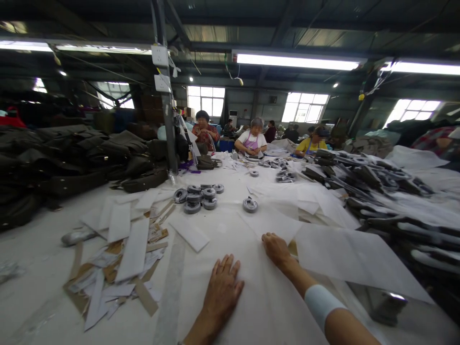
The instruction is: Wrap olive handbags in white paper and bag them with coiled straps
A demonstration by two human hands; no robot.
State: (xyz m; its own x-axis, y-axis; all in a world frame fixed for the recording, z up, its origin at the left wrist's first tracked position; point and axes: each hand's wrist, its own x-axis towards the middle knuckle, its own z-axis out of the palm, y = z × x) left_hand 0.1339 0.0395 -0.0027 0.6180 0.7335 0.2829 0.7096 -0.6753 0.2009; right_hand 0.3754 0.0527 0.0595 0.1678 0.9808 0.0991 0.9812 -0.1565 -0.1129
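Observation:
A thin white sheet (266,306), its edges hard to make out against the white surface, is spread in front of me. My left hand (223,285) lies palm down on it, fingers stretched out and holding nothing. Farther forward and to the right, my right hand (276,249) is closed, with curled fingertips pinching the thin white sheet; the exact grip is partly hidden. A pale sleeve band (323,303) circles the right forearm. Beyond the hands sits a single grey wrapped coil (250,205). Another white sheet (352,254) lies to the right of my right forearm.
Paper and cardboard strips (131,249) are heaped on the table's left. Several grey coils (194,197) are grouped ahead, near a metal post (168,105). Dark bags (72,160) pile up at left, dark wrapped pieces (388,177) at right. Co-workers (252,140) sit farther back.

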